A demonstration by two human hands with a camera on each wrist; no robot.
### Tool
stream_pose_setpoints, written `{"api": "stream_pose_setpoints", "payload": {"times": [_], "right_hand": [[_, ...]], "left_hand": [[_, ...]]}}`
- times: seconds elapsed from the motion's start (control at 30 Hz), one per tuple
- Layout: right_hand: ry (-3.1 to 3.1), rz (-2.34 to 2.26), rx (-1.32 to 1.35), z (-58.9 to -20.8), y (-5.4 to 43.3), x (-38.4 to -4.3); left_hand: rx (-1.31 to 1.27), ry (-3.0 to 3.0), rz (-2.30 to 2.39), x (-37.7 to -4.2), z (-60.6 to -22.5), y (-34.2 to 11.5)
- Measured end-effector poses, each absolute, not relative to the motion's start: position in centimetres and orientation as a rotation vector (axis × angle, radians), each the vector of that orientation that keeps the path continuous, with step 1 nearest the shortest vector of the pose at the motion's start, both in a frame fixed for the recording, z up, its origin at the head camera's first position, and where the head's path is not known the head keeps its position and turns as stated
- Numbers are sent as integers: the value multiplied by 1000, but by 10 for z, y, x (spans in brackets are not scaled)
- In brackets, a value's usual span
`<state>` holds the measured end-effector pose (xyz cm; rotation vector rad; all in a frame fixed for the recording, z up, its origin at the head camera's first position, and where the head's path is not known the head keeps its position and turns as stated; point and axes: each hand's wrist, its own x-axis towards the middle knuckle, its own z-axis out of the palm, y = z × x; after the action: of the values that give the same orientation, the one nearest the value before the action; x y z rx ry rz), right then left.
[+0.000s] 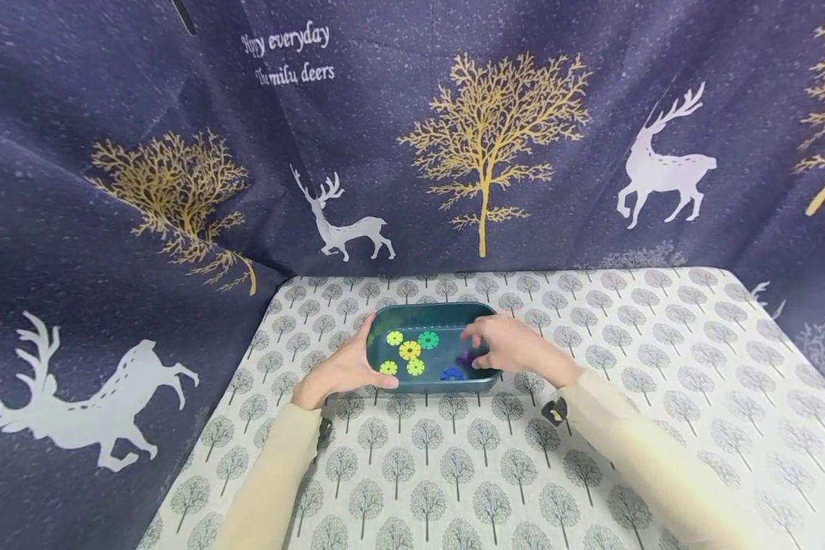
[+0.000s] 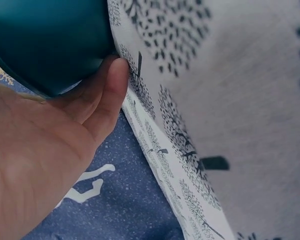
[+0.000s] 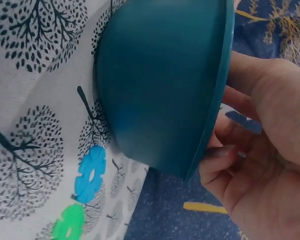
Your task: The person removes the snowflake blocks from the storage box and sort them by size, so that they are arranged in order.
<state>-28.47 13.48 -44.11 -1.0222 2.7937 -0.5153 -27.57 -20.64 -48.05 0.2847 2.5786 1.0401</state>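
Note:
A teal tray (image 1: 426, 307) stands on the tree-print tablecloth and holds several flower-shaped discs, among them a yellow disc (image 1: 409, 350), a green disc (image 1: 428, 339) and a blue disc (image 1: 451, 374). My left hand (image 1: 347, 367) grips the tray's left end, and its thumb (image 2: 112, 85) presses the tray's outer wall (image 2: 50, 45). My right hand (image 1: 516, 347) reaches over the right rim (image 3: 217, 100). Its curled fingers (image 3: 225, 155) are inside the tray and pinch what looks like a blurred purple disc (image 1: 464, 357).
In the right wrist view a blue disc (image 3: 90, 172) and a green disc (image 3: 70, 222) lie on the cloth outside the tray. Dark deer-print fabric (image 1: 454, 153) walls in the back and both sides. The tablecloth's left edge (image 1: 247, 351) drops off beside my left hand.

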Motion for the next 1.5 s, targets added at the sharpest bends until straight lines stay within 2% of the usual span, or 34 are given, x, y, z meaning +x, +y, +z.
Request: {"api": "stream_pose_setpoints", "payload": {"times": [0.27, 0.73, 1.03, 1.5], "right_hand": [[2608, -462, -1217, -450, 119, -299], [2535, -368, -1188, -460, 98, -304], [2552, -373, -1068, -463, 92, -301], [2549, -364, -1013, -463, 98, -298]], "left_hand": [[280, 2567, 1051, -277, -479, -207], [290, 2552, 1104, -272, -476, -203], [306, 2553, 1138, -273, -479, -205], [263, 2560, 1108, -272, -478, -204]]}}
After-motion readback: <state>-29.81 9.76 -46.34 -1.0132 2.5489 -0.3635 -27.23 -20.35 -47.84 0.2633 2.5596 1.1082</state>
